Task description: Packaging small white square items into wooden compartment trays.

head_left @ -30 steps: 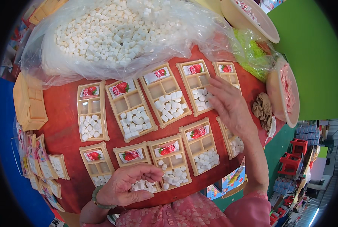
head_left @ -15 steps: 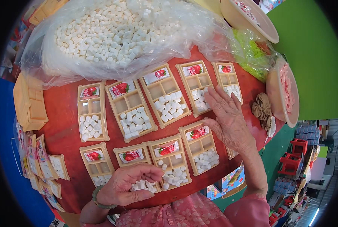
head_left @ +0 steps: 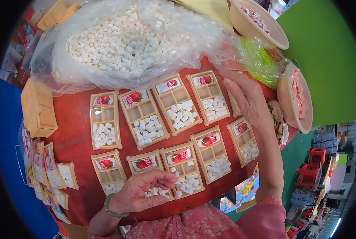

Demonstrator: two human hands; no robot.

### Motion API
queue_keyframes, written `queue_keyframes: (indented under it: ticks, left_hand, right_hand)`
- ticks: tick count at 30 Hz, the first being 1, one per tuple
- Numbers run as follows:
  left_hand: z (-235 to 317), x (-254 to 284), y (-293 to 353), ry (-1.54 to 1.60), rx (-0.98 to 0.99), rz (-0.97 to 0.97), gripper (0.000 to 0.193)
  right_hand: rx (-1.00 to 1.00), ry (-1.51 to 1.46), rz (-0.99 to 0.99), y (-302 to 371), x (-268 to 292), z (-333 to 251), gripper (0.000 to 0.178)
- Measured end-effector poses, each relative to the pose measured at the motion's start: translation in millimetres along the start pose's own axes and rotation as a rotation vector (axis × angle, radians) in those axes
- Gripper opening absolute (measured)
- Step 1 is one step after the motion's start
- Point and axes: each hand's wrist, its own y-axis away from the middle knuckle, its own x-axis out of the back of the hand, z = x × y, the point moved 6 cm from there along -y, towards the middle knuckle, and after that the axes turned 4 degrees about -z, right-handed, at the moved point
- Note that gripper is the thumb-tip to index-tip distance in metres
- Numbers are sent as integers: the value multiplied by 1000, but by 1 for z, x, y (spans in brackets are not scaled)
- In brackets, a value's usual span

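Shallow cream trays stand in two rows on a red table [head_left: 70, 123]; each front compartment holds white marshmallows, and each back one a strawberry-printed packet. My left hand [head_left: 146, 191], palm inward and fingers loosely curved apart from the thumb, hovers over a near-row tray [head_left: 140, 161] and hides part of it. Nothing shows in it. My right hand [head_left: 245, 95] reaches away from me above the far-right tray [head_left: 233, 104], mostly covering it. Its fingers are stretched out, with nothing seen in them. Beside it lies a filled tray [head_left: 211, 95]; nearer me is another tray [head_left: 243, 141].
A large clear plastic bag of marshmallows [head_left: 118, 47] spreads across the back. Stacked empty trays [head_left: 38, 107] and packed trays [head_left: 58, 175] stand at left. On the right are a bowl of pink packets [head_left: 283, 99], a bowl of wrapped sweets [head_left: 279, 38] and a brown cloth [head_left: 275, 115].
My right hand has moved farther away and slightly right, off the tray it was touching, uncovering the near-right tray. My left hand stays over the near row. The view has shifted slightly.
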Motion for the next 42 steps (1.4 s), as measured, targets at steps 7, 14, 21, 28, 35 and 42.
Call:
queue_keyframes:
  ticks: [7, 14, 21, 28, 35, 42]
  left_hand:
    - [-7, -3, -2, -2, -26, -73, 52]
    - [-3, -2, 4, -19, -68, -57, 50]
    - [8, 1, 7, 15, -124, -21, 50]
    - [14, 0, 7, -20, -107, -1, 51]
    - [14, 1, 6, -39, -107, -12, 54]
    - [15, -1, 8, -45, -114, -22, 54]
  right_hand:
    - [75, 29, 147, -78, -12, 38, 19]
    - [25, -154, 227, -122, -30, -14, 19]
    - [298, 283, -33, -153, -87, -39, 17]
    - [239, 468, 103, -187, -91, -18, 9]
    - [273, 406, -125, -182, -82, -20, 17]
    - [298, 276, 104, -152, -44, -33, 16]
